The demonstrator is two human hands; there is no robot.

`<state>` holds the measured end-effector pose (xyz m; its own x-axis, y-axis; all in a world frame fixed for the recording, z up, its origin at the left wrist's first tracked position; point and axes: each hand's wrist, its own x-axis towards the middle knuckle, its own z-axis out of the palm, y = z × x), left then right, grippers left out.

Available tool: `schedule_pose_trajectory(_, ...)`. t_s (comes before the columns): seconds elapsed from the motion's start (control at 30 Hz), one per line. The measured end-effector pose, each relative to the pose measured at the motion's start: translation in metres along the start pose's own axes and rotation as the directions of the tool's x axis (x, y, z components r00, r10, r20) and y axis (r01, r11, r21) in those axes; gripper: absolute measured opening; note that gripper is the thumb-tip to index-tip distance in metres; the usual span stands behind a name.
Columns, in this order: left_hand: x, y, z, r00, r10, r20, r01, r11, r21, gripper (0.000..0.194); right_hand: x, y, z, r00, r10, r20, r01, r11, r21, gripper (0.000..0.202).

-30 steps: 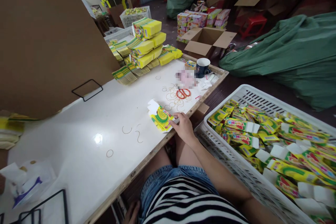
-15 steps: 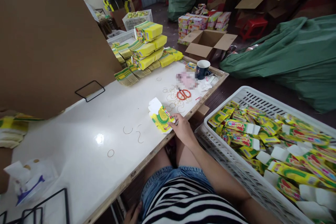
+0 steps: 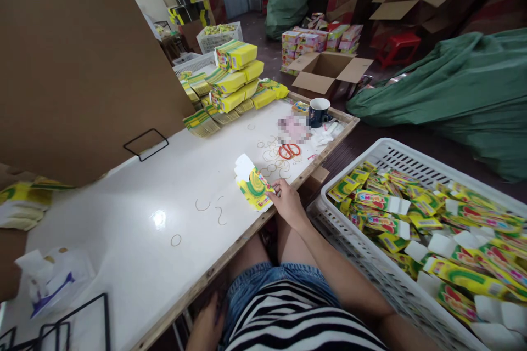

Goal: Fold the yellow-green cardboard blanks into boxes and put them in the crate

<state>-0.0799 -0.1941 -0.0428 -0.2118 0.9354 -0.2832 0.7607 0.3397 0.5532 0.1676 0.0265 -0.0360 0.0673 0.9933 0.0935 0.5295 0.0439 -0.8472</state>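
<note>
At the table edge (image 3: pixel 212 274), white-flapped yellow-green carton (image 3: pixel 255 188) between pinched right fingers (image 3: pixel 281 184)

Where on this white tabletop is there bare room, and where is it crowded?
One bare stretch of tabletop lies between the plastic pack and the lone thin loop. Another lies left of the carton in the right hand, between the carton stacks and a C-shaped strand. Crowded: around the scissors, amid loose loops, and beside the mug.
</note>
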Motion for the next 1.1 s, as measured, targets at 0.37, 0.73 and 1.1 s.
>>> schedule_pose_trajectory(0.37,0.048,0.108,-0.033,0.940,0.337,0.045,-0.312,0.907,-0.284,0.028,0.000,0.002,-0.004,0.991,-0.098,-0.094,0.099,0.995,0.011,0.010)
schedule_pose_trajectory(0.73,0.130,0.165,0.004,0.959,0.231,-0.166,-0.243,0.362,-0.900,0.054,-0.032,-0.022,-0.022,0.960,0.208,0.190,-0.278,0.591,0.758,0.033)
schedule_pose_trajectory(1.1,0.124,0.190,0.006,0.902,0.423,0.090,0.042,0.122,-0.992,0.043,-0.045,-0.024,-0.035,0.950,0.148,0.276,-0.312,0.504,0.805,0.032)
